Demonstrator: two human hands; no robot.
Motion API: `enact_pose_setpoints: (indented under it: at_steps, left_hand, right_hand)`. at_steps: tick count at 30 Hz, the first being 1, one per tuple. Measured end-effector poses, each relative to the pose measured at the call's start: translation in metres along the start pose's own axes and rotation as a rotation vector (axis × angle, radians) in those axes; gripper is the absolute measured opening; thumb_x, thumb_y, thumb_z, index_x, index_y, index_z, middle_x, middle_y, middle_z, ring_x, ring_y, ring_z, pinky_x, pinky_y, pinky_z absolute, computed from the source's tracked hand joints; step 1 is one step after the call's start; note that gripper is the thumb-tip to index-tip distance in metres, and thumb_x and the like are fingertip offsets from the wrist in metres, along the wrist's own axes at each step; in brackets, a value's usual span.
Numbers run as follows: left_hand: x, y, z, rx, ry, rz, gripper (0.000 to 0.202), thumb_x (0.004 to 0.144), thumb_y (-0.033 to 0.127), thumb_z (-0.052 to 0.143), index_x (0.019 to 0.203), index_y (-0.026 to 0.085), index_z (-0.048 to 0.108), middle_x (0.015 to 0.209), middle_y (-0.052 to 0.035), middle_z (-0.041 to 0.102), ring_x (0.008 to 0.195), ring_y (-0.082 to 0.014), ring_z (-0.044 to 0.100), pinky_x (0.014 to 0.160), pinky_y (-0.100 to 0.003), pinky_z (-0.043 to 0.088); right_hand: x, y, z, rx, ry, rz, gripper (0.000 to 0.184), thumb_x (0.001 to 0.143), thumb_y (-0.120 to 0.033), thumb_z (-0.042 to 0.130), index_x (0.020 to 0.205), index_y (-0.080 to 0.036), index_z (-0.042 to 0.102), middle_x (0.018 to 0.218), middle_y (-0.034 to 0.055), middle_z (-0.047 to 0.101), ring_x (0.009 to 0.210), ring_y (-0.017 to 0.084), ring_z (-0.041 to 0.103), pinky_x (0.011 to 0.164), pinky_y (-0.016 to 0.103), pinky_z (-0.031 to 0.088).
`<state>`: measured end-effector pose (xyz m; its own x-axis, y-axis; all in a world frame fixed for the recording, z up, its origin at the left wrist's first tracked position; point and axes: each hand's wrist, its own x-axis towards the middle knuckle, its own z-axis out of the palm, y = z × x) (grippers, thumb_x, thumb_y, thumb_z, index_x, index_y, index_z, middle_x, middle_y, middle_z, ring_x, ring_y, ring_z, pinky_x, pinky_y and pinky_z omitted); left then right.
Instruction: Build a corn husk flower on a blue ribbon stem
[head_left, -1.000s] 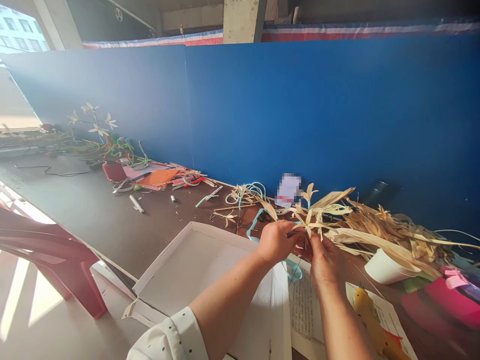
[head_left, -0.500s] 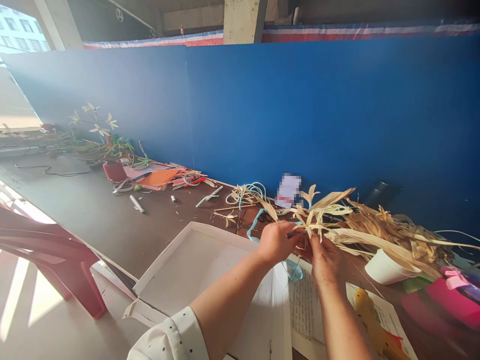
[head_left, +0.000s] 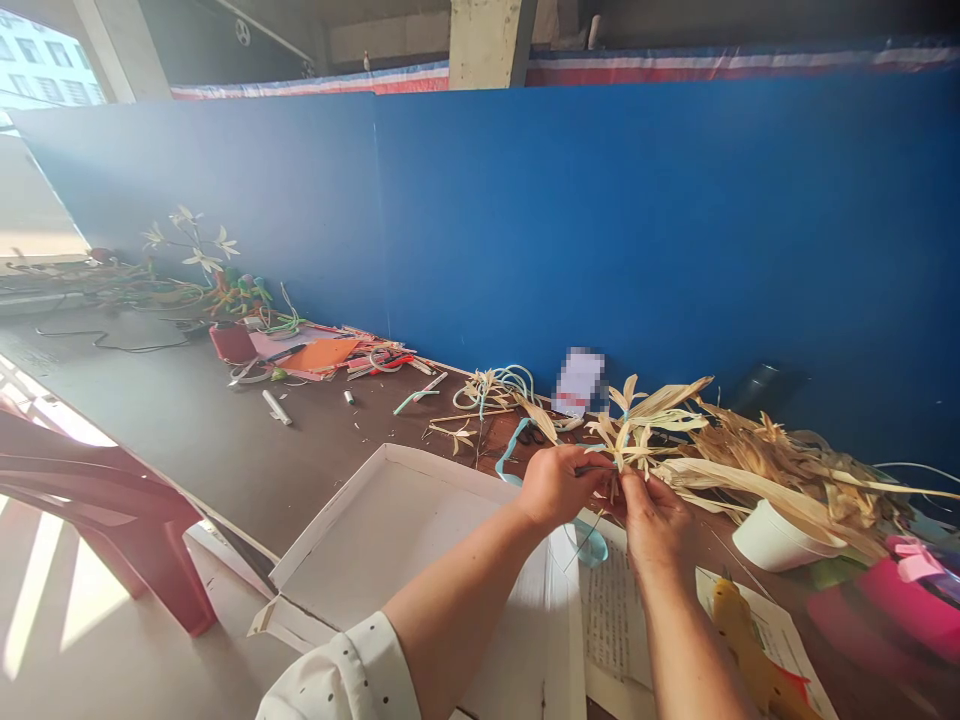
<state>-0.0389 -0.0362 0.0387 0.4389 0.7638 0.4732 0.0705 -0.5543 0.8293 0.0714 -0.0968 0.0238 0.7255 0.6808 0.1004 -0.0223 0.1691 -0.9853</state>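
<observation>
We hold both forearms stretched forward over the dark brown worktable, near its far edge by the blue partition. Our left hand and right hand meet, fingers pinched on the stem of a pale dried-husk flower sprig, raised just above the open white cardboard box.

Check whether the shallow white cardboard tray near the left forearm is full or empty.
Empty: the shallow white cardboard tray shows only its bare white floor inside the raised rim; its near end is hidden by the forearm.
</observation>
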Motion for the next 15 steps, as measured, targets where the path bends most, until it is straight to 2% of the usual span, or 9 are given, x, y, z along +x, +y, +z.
enact_pose_setpoints:
  at_steps: [7,15]
  left_hand:
    - [0.003,-0.013,0.008,-0.203,-0.052,-0.156,0.025,0.075,0.038,0.064,0.089,0.020,0.074,0.074,0.0013,0.069,0.068,-0.0108,0.057,0.063,-0.019,0.042]
    - [0.004,-0.007,0.001,-0.160,-0.058,-0.170,0.025,0.075,0.038,0.063,0.087,0.019,0.075,0.070,0.0017,0.066,0.066,-0.0103,0.055,0.062,-0.020,0.040]
  right_hand:
    - [0.005,0.011,-0.005,-0.025,0.000,-0.036,0.037,0.067,-0.050,0.072,0.085,-0.018,0.069,0.060,0.0020,0.062,0.048,0.013,0.052,0.045,0.025,0.044]
    - [0.008,0.011,-0.012,-0.060,-0.095,-0.031,0.039,0.065,-0.054,0.072,0.084,-0.020,0.069,0.068,0.0035,0.066,0.057,0.017,0.057,0.052,0.028,0.050]
